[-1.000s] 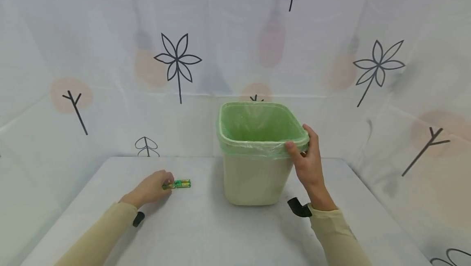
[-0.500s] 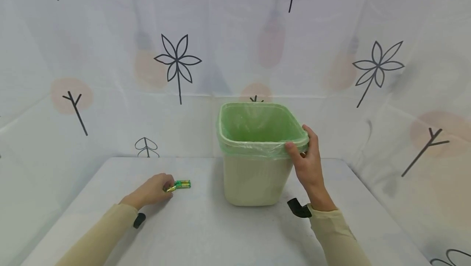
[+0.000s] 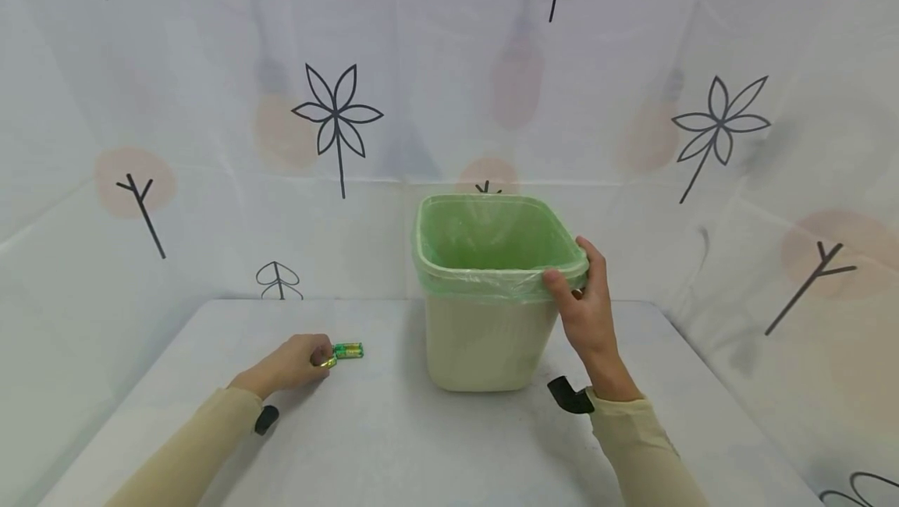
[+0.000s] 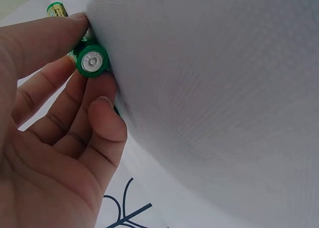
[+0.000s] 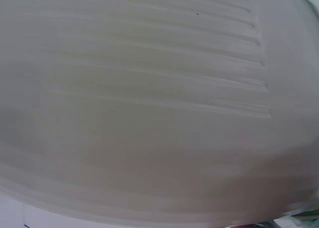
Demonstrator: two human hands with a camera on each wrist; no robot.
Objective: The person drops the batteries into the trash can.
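My left hand (image 3: 291,364) is low over the tabletop on the left, pinching a green and gold battery (image 3: 328,363) between thumb and fingers. In the left wrist view the metal end of this battery (image 4: 92,62) faces the camera, while the fingers cover much of its side. Just beyond the fingertips lies more of the same green and gold battery kind (image 3: 348,350). My right hand (image 3: 588,320) grips the near right corner of the rim of a pale waste bin (image 3: 485,347), thumb outside on the green liner (image 3: 492,238). The bin is upright, slightly tilted.
The white table (image 3: 393,444) runs up to a white cloth backdrop (image 3: 421,62) printed with plants. Ribbed bin wall fills most of the right wrist view. A black strap piece (image 3: 570,396) sticks out at the right wrist, another (image 3: 266,420) at the left.
My left hand has shifted slightly toward me, and the pinched battery has turned and come out of line with the one beside it. My right hand and the bin stay put.
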